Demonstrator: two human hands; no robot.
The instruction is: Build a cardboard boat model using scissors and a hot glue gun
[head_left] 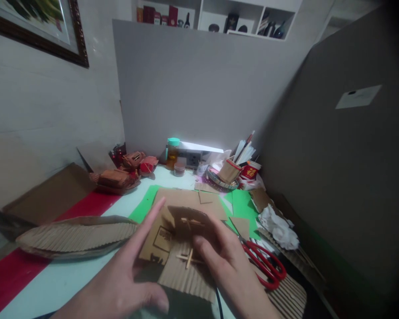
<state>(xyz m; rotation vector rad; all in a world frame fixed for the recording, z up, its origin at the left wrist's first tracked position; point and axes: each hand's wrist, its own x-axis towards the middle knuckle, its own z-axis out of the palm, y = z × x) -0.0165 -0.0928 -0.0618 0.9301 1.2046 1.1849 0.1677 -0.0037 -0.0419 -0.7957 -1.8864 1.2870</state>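
A small cardboard structure [189,277] with corrugated and printed faces is near the bottom centre, thin wooden sticks [189,258] crossed on its inner side. My right hand [226,261] grips its right side, thumb inside and fingers behind the wall. My left hand [124,270] is at its left side, thumb and fingers spread apart, holding nothing. Behind the structure lies a flat cardboard sheet [182,197] on green paper. Red-handled scissors [269,266] rest just right of my right hand.
A boat-shaped corrugated piece [76,237] lies at the left. Reddish models [115,178] stand behind it. A teal-lidded bottle [173,155], a stick holder [229,171] and a red-and-white tub [250,170] line the back. Crumpled white tissue [279,228] sits at the right.
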